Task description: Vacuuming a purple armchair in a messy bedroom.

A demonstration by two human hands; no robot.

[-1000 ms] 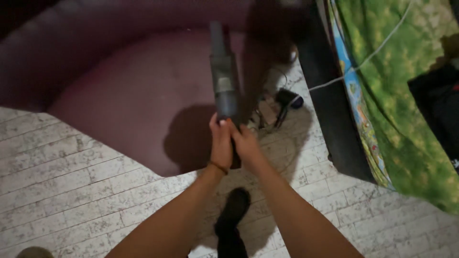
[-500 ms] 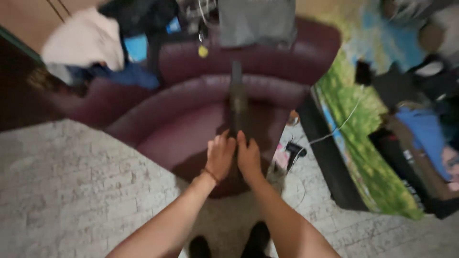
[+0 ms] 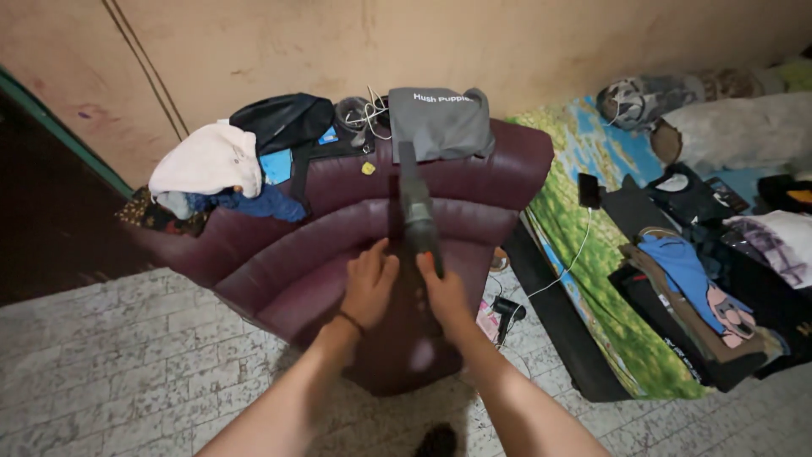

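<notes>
A person stands over a maroon armchair (image 3: 338, 254) with a dark handheld vacuum (image 3: 416, 207) held out in front, its nozzle pointing up toward the chair's backrest. The right hand (image 3: 446, 292) is closed around the vacuum's grip; the left hand (image 3: 370, 283) rests just beside it with fingers spread, touching the body of the tool or the cushion behind it, though the angle does not settle which. Judging by where the nozzle sits, the work is on the upper seat and lower backrest, with the arms and the cluttered top of the chair apparently still to be covered; no visible dirt or cleaned strip marks how much is finished.

The chair's top edge carries a folded grey garment (image 3: 440, 123), a black bag (image 3: 283, 120), a white cloth bundle (image 3: 207, 161) and blue clothing (image 3: 254, 203). A pale, stained wall (image 3: 338, 42) rises behind. The floor (image 3: 110, 364) is light, worn brick-pattern tile. To the right lies a low bed with a green patterned sheet (image 3: 592, 279), strewn with folded clothes (image 3: 685, 271); a white cable (image 3: 568, 262) trails off it toward a small black device (image 3: 507, 309) on the floor beside the chair.
</notes>
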